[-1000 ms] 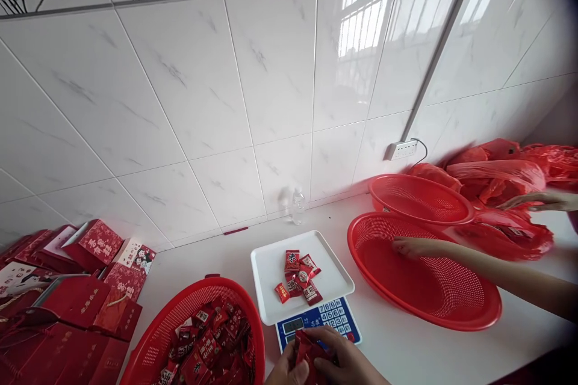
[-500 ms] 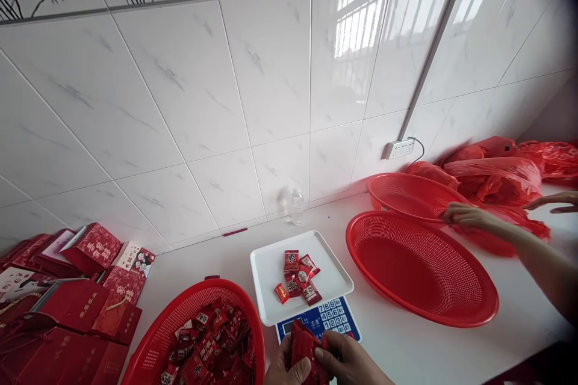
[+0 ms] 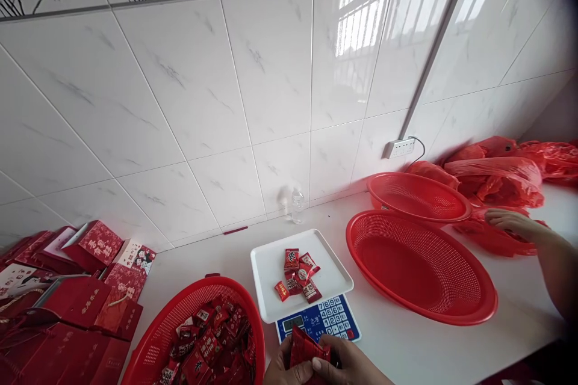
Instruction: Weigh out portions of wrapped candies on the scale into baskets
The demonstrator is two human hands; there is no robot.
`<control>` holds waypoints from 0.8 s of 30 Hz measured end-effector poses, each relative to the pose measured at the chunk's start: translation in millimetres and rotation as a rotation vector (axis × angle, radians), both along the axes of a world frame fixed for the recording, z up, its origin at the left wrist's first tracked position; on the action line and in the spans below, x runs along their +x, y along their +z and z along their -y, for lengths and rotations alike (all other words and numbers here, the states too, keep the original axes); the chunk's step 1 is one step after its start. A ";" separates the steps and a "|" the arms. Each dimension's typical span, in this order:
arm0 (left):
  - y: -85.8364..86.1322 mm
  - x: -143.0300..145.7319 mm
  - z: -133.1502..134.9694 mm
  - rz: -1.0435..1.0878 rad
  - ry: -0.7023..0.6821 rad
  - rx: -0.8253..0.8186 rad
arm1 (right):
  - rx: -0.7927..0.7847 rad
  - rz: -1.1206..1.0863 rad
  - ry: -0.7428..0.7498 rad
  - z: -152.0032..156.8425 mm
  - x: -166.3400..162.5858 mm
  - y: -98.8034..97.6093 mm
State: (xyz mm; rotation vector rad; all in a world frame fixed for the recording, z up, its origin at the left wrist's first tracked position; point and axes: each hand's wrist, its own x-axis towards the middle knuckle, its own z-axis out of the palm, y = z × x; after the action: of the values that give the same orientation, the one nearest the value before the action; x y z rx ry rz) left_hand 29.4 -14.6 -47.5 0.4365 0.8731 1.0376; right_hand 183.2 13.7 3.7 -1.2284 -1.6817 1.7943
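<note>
The left hand (image 3: 282, 370) and right hand (image 3: 348, 367) are together at the near edge, both clamped on the red packets (image 3: 307, 350), which stand near-to-far just short of the scale (image 3: 332, 316), with its white tray (image 3: 271, 264) lying directly beyond.

- 2 bare hands show at the bottom edge of the head view: left hand (image 3: 280, 371) and right hand (image 3: 351, 364).
- Only fingers and knuckles are visible; the frame cuts off the wrists.
- The right thumbnail is short and plain.
</note>
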 end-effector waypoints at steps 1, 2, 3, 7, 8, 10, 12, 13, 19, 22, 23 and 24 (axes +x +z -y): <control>0.2 0.4 0.3 0.006 -0.009 -0.006 | -0.011 0.004 -0.005 0.2 0.1 0.1; 0.1 0.6 0.7 0.015 -0.017 -0.008 | -0.022 0.006 -0.011 0.4 0.1 -0.4; -0.1 0.6 1.1 0.025 -0.024 -0.006 | -0.029 0.005 -0.016 0.6 -0.1 -1.3; 0.1 -0.5 1.9 0.054 -0.042 0.016 | -0.048 0.025 -0.058 1.0 -0.7 -3.7; 0.8 -0.7 1.8 0.048 -0.048 0.017 | -0.067 0.036 -0.065 1.0 -0.5 -3.3; 2.7 -1.0 1.7 0.033 -0.059 0.016 | -0.112 0.048 -0.064 0.9 0.4 -2.0; 4.0 -0.5 1.6 0.034 -0.070 0.033 | -0.156 0.050 -0.063 0.7 1.5 -0.8; 4.3 0.0 1.7 0.045 -0.078 0.050 | -0.174 0.046 -0.065 0.5 2.0 -0.5; 1.4 2.4 1.3 0.067 -0.104 0.115 | -0.191 -0.034 -0.071 -2.8 0.4 -1.7; 0.8 3.2 0.8 0.052 -0.097 0.100 | -0.149 -0.055 -0.062 -3.7 -2.8 -3.2; 0.9 3.5 0.7 0.048 -0.087 0.094 | -0.145 -0.062 -0.063 -3.4 -3.7 -3.7; 1.3 3.9 0.7 0.042 -0.072 0.081 | -0.143 -0.066 -0.066 -2.6 -4.3 -4.0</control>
State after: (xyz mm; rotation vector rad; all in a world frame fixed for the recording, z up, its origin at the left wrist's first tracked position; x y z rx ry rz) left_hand 33.3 -15.3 -46.2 0.5090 0.7744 1.0143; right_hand 178.9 16.4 -0.3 -1.2538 -1.4822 1.9206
